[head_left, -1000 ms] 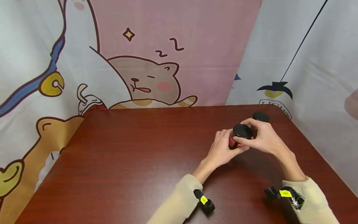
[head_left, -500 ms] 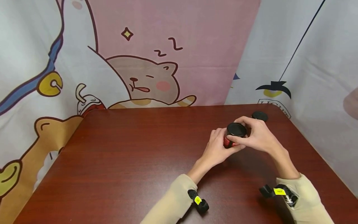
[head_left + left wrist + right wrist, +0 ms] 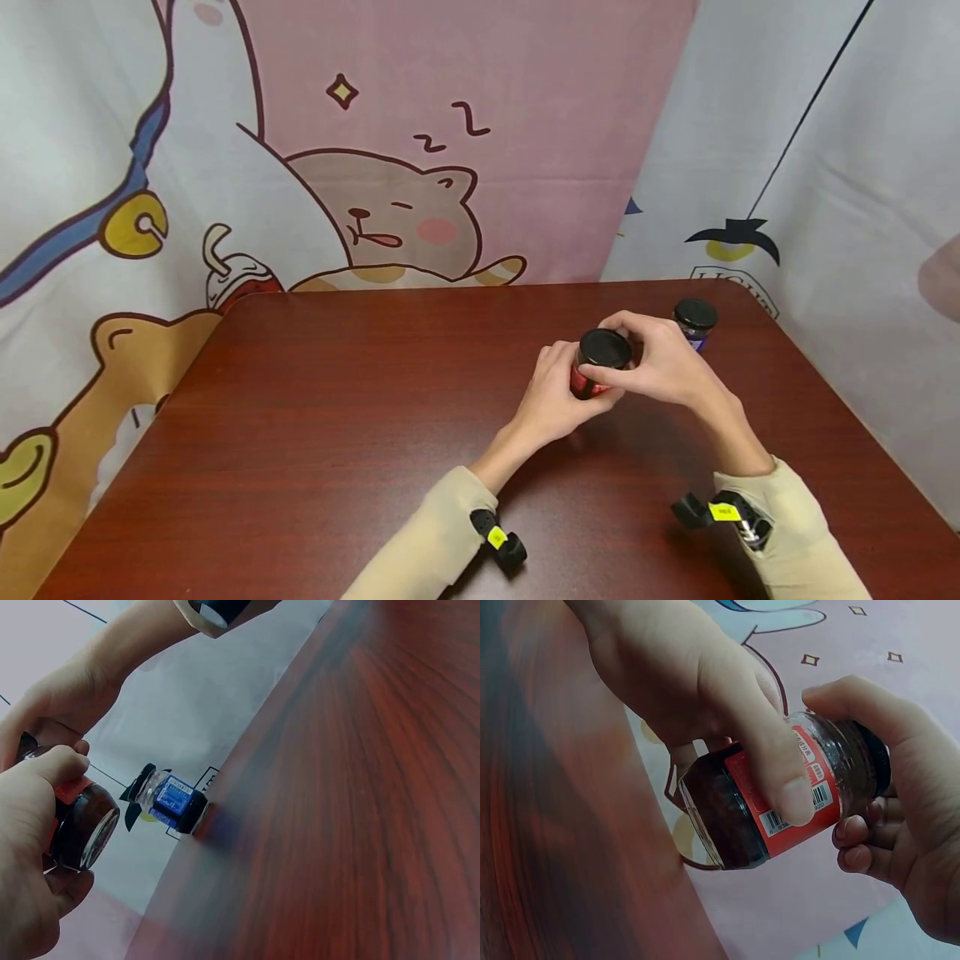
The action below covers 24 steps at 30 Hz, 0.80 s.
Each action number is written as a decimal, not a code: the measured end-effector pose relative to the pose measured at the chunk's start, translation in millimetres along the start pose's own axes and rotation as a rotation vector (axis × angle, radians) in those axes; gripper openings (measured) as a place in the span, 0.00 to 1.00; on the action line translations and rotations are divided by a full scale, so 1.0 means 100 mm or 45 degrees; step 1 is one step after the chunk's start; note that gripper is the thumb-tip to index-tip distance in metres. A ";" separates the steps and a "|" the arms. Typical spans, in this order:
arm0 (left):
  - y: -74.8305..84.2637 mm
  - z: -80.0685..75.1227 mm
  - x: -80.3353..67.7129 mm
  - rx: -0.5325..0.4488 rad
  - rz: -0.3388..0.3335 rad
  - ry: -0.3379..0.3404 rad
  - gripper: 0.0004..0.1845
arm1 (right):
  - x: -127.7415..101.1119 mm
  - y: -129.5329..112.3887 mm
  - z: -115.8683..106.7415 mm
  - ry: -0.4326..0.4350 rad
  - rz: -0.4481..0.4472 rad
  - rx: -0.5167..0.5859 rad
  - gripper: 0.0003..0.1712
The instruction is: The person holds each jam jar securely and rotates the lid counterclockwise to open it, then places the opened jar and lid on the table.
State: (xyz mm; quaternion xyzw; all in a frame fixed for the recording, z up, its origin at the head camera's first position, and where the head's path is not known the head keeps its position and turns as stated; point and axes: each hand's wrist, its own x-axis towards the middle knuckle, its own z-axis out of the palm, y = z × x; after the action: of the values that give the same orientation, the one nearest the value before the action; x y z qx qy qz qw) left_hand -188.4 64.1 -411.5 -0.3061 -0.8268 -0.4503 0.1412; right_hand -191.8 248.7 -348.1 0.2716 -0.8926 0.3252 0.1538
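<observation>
Left fingers grip the jar round its red label, right fingers hold its lidded end

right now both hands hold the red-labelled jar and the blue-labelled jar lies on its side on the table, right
No, the blue-labelled jar isn't on its side; the head view shows it upright on the table, black lid on top.

Head cam: up high, forward-down across bench. Wrist cams: close in, rolled, sharing red-labelled jar. Head/left wrist also share blue-labelled jar.
</observation>
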 end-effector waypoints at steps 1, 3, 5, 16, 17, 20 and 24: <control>-0.01 -0.02 -0.01 -0.013 0.008 0.001 0.26 | 0.01 -0.02 0.01 0.001 -0.002 0.002 0.26; -0.03 -0.06 -0.02 -0.025 0.020 0.004 0.26 | 0.03 -0.05 0.03 -0.004 -0.005 0.010 0.25; -0.05 -0.10 -0.04 -0.039 0.023 0.006 0.26 | 0.05 -0.08 0.06 -0.008 -0.001 0.018 0.25; -0.14 -0.34 -0.12 -0.049 -0.011 0.013 0.25 | 0.22 -0.24 0.20 -0.021 -0.044 0.072 0.24; -0.14 -0.37 -0.12 -0.051 -0.016 0.013 0.25 | 0.23 -0.26 0.21 -0.022 -0.046 0.076 0.24; -0.16 -0.44 -0.14 -0.049 -0.019 0.027 0.25 | 0.28 -0.31 0.24 -0.024 -0.057 0.091 0.25; -0.18 -0.52 -0.15 -0.041 -0.011 0.051 0.25 | 0.34 -0.37 0.27 -0.017 -0.085 0.112 0.25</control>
State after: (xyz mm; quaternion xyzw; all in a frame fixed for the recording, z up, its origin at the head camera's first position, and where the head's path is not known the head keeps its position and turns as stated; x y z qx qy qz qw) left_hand -189.9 8.0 -401.9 -0.2958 -0.8178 -0.4700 0.1510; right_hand -200.4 194.1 -335.0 0.3098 -0.8690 0.3571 0.1464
